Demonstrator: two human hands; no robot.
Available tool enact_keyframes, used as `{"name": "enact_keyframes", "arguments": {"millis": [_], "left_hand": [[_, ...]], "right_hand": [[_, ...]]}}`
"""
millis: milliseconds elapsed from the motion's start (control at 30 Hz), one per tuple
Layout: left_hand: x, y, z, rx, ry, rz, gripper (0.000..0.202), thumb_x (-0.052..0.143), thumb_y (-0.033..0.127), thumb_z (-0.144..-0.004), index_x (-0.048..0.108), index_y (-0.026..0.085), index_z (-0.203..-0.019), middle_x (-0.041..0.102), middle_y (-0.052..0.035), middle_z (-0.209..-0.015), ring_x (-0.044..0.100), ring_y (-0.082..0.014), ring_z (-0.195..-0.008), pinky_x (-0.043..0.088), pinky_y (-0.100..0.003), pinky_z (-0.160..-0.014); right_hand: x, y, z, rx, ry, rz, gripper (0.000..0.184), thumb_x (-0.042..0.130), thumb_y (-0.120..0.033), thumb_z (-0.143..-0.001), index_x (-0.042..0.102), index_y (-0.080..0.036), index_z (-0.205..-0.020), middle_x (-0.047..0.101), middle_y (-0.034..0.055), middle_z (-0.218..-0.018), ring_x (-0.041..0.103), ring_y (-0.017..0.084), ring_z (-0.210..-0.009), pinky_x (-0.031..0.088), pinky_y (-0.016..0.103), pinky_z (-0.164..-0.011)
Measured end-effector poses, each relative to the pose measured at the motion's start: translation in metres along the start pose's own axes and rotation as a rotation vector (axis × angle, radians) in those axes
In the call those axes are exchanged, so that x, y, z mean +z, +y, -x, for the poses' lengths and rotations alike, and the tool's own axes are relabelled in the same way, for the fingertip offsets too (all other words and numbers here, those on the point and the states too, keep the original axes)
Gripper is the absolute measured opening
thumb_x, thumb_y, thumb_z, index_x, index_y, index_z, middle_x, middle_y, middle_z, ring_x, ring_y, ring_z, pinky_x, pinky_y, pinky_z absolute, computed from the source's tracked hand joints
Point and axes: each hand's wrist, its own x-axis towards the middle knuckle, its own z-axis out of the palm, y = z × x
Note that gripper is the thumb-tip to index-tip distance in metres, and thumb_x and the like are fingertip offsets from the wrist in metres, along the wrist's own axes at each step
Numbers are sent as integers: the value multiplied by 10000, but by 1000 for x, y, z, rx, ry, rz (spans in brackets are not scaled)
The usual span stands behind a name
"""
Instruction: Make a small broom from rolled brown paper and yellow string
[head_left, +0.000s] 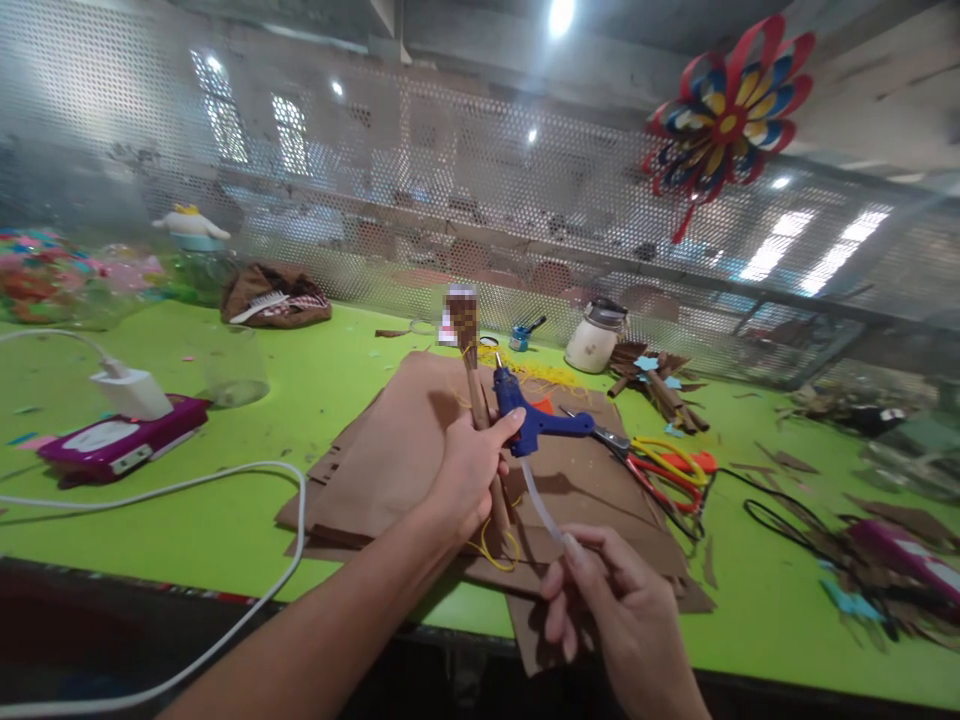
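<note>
Left hand (469, 472) grips brown stick (474, 395) plus blue glue gun (541, 422), right hand (611, 605) pinches the glue rod (540, 505); label (460, 315) is blurred.

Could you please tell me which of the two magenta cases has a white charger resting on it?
The left magenta case, under the white charger; the right magenta case lies among brown scraps.

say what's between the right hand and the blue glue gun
A clear glue stick runs from the right hand into the blue glue gun, head view.
</note>
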Motion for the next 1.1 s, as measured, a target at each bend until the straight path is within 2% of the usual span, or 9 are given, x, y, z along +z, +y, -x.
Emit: {"name": "enact_keyframes", "arguments": {"millis": [233,400,567,667,767,1000,1100], "left_hand": [[1,0,0,-13,5,1,272,713,268,-596,492,141,-690,466,48,-550,362,-30,-419,243,-147,-337],[1,-2,-2,-11,3,36,293,730,271,-574,504,141,-708,478,47,-562,370,-31,-424,232,-148,-334],[3,-2,0,-16,8,61,290,738,259,-562,521,138,-710,496,47,-565,371,-30,-427,234,-151,-340],[3,-3,1,-25,-7,64,289,741,260,-557,513,138,-685,490,52,-551,366,-28,-419,233,-152,-340],[2,-4,0,-27,-29,66,296,745,266,-553,508,135,-673,486,52,-543,362,-26,-414,228,-149,-336],[2,-3,-2,-55,-41,92,293,754,233,-533,506,128,-648,482,50,-526,361,-20,-400,213,-139,-320],[2,-4,-3,-82,-59,101,268,742,208,-546,507,121,-640,486,42,-528,372,-19,-400,208,-129,-315]], "right_hand": [[3,6,1,-42,14,26,316,517,-434,-807,495,-144,-931,598,17,-603,555,102,-401,384,166,-324],[-4,6,-3,-24,13,131,406,544,-460,-777,477,-143,-1021,593,2,-575,517,88,-375,364,162,-325],[-9,-9,-13,101,-133,246,477,512,-491,-784,518,-119,-1082,528,-39,-478,403,42,-310,288,141,-319],[-9,-12,-17,152,-211,210,488,476,-505,-800,546,-104,-1069,467,-64,-418,320,25,-278,217,135,-303],[-8,-9,-18,149,-219,151,483,471,-497,-806,549,-95,-1064,444,-74,-399,293,21,-273,181,135,-303],[-4,-6,-18,106,-198,118,440,480,-518,-787,558,-116,-948,462,-71,-416,314,27,-280,200,134,-312],[-7,-7,-17,135,-227,172,457,454,-550,-785,558,-134,-944,501,-57,-443,359,45,-280,237,145,-315]]}}
